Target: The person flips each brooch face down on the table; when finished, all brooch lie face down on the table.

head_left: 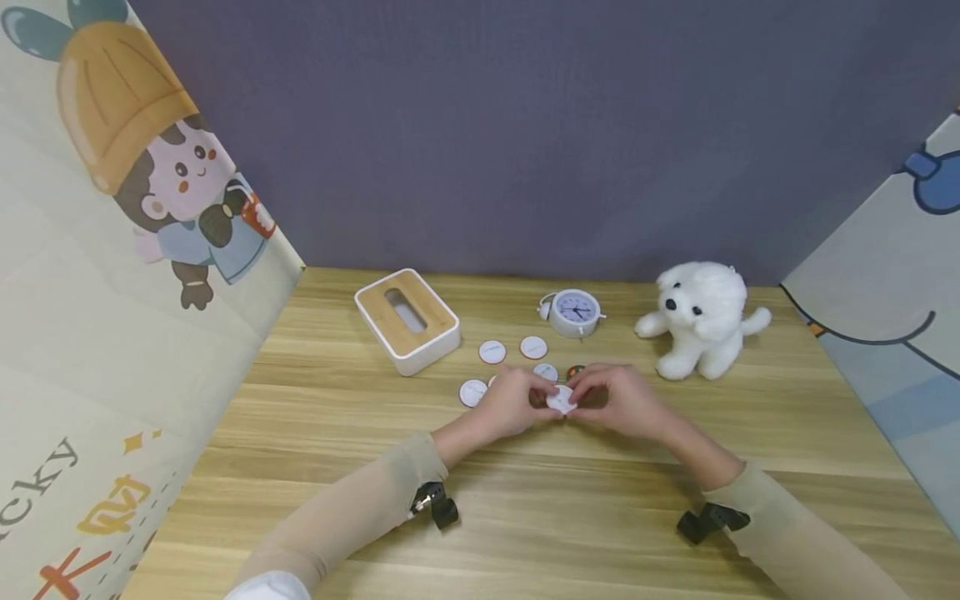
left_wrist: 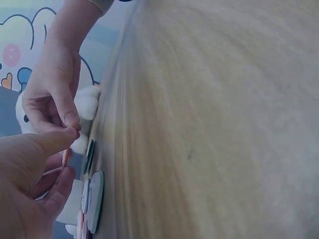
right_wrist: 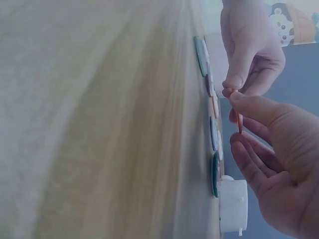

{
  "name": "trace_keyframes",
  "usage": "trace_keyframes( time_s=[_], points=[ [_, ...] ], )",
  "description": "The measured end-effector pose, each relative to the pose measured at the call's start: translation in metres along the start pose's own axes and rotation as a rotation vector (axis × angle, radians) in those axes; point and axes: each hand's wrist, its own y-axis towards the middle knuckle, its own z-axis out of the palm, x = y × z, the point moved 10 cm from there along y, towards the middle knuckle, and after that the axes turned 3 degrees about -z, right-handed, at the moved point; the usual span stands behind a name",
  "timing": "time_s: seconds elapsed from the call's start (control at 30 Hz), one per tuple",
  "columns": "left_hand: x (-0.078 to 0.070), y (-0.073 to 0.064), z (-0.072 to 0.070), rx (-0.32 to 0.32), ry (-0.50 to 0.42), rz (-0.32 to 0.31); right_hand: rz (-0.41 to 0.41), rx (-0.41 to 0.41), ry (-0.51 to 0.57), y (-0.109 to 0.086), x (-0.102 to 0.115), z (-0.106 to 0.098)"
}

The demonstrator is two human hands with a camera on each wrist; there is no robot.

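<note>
Both hands meet over the middle of the table, pinching one small round disc (head_left: pixel 561 400) between them. Its upper face is white with faint marks, and its thin edge looks orange in the right wrist view (right_wrist: pixel 239 123). My left hand (head_left: pixel 512 402) grips it from the left with thumb and fingers. On the other side, my right hand (head_left: pixel 622 398) holds it by thumb and fingertips. Similar white discs lie just beyond the hands, among them one (head_left: pixel 492 352) and another (head_left: pixel 533 347). A dark patterned disc (head_left: pixel 575 372) is partly covered by the right hand.
A white tissue box (head_left: pixel 407 321) with a wooden lid stands back left. Behind the discs is a white alarm clock (head_left: pixel 575 312), lying face up. A white plush dog (head_left: pixel 701 321) sits at the back right. A dark wall panel (head_left: pixel 525 150) borders the table's far edge.
</note>
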Motion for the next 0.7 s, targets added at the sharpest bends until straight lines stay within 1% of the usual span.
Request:
trace_keyframes(
  time_s=[0.2,0.4,0.57,0.7],
  points=[
    [0.0,0.0,0.004,0.024,0.018,0.023,0.0,0.025,0.021,-0.001,-0.004,0.009],
    [0.0,-0.001,0.007,0.041,0.031,0.032,0.014,0.053,0.034,-0.001,-0.006,0.015],
    [-0.001,-0.002,0.01,0.055,0.06,0.063,-0.009,0.071,0.049,-0.002,-0.006,0.019],
    [-0.004,-0.003,0.01,0.055,0.063,0.082,-0.031,0.073,0.029,-0.003,-0.004,0.021]
  ],
)
